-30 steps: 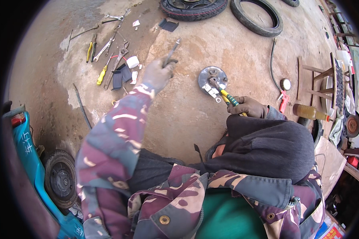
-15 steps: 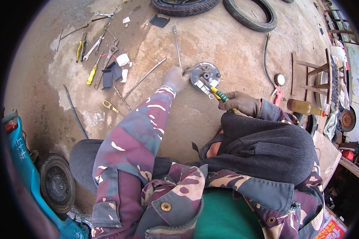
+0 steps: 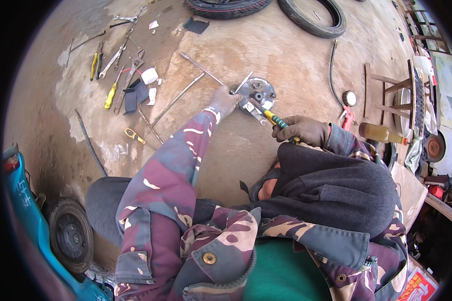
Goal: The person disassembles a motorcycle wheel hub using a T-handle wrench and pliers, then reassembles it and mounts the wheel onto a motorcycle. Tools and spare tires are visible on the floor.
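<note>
My left hand [image 3: 225, 102], gloved, is closed on a long metal rod tool [image 3: 203, 67], a short pale bar angling up beside it. Its fingertips are at the left edge of a round metal hub plate [image 3: 261, 90] on the concrete; whether they grip that too I cannot tell. My gloved right hand [image 3: 304, 131] grips yellow-and-green-handled pliers [image 3: 277, 120] whose jaws are at a fitting low on the plate, beside a small ringed metal piece [image 3: 262, 122]. A second long rod [image 3: 178, 98] and a small yellow-handled tool [image 3: 131, 134] lie left of my left hand.
Scattered tools [image 3: 116, 56] lie upper left, tyres [image 3: 314, 30] at the top. An air hose with gauge [image 3: 349, 99], wooden stool [image 3: 389, 93] and bottle [image 3: 379, 132] stand or lie at the right. A teal scooter panel [image 3: 22, 195] and wheel [image 3: 70, 236] edge the left.
My left hand moved right and down to the plate. Its rod, upright half a second ago, now slants up-left. The plate and my right hand with the pliers shifted slightly left in the picture.
</note>
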`<state>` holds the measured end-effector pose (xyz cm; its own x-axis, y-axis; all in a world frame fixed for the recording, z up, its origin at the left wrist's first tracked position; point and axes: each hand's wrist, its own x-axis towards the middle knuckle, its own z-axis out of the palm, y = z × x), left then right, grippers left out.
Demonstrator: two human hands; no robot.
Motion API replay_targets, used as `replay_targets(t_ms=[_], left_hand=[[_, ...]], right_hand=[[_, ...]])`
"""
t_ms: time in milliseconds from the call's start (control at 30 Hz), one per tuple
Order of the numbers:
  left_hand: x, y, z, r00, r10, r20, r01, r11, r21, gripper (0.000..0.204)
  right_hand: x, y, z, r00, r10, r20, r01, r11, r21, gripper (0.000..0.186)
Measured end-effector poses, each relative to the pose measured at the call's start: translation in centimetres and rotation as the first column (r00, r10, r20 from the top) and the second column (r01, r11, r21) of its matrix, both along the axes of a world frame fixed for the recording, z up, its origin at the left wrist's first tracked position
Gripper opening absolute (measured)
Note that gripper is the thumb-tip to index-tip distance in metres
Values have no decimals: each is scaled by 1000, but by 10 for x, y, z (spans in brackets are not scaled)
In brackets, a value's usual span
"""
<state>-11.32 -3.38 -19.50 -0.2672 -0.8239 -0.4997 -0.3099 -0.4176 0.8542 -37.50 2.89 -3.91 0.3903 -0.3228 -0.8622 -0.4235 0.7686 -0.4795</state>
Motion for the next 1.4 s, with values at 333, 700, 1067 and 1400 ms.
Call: replay_targets(t_ms=[333,700,1067,1400], left_hand=[[-6,-11,33,999,-37,23,41,980,-193,39],[-14,-10,34,997,-7,72,21,981,-191,40],[-12,-8,39,998,-28,57,40,977,-210,38],[44,-30,118,874,-103,474,224,953,-204,37]], right_hand=[[-21,39,-23,943,-327,64,315,937,152,26],[-11,52,-23,945,-327,-22,324,943,-81,39],[-3,69,-47,973,-161,-164,134,977,-166,53],[24,99,-73,909,-387,-157,351,912,-214,61]])
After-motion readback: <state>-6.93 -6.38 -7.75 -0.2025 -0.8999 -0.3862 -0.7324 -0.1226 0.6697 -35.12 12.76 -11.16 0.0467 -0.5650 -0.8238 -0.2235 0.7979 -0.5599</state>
